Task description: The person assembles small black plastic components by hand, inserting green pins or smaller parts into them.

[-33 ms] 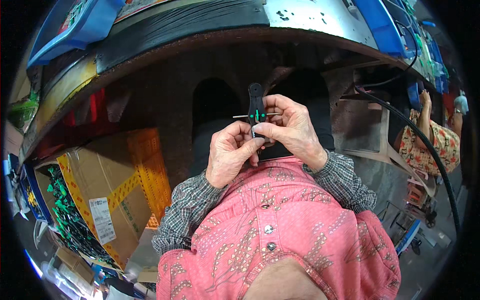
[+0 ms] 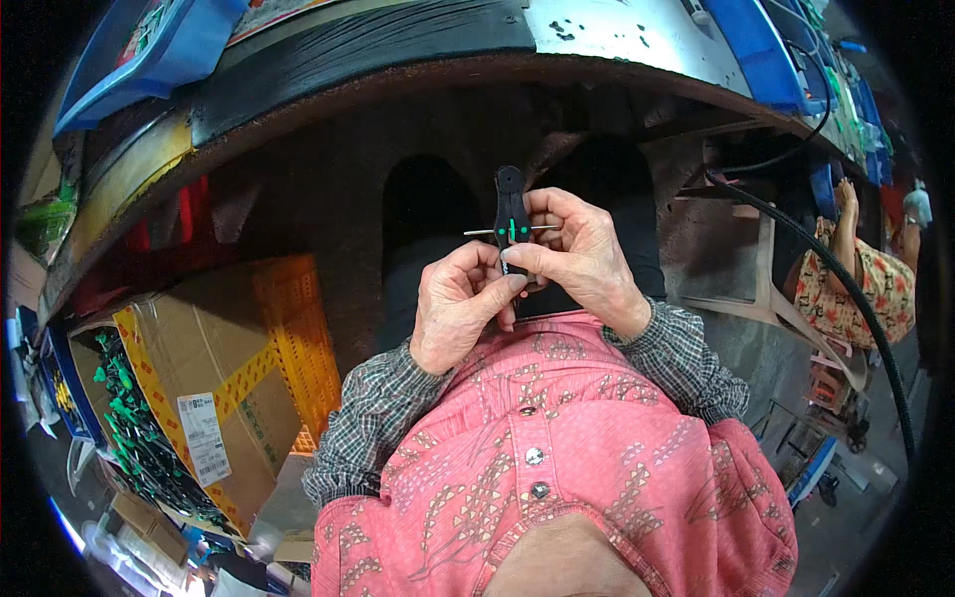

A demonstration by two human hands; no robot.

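Between my two hands, in front of my lap, is a black folding tool (image 2: 510, 189) with green dots and a green strip at its middle. A thin metal shaft (image 2: 478, 233) juts out from its left side and another (image 2: 544, 228) from its right. My right hand (image 2: 592, 261) grips the handle's lower part, thumb on the front and fingers behind. My left hand (image 2: 453, 310) is closed at the bottom end, thumb and fingertips pinching there. The fingers hide that lower end.
Ahead is a workbench edge (image 2: 358, 92) with a blue bin (image 2: 184, 70) at left and another blue bin (image 2: 761, 60) at right. An open cardboard box (image 2: 194, 348) of black and green pieces stands left by an orange crate (image 2: 303, 338). At right hang a black cable (image 2: 796, 229) and a co-worker's patterned clothing (image 2: 875, 303).
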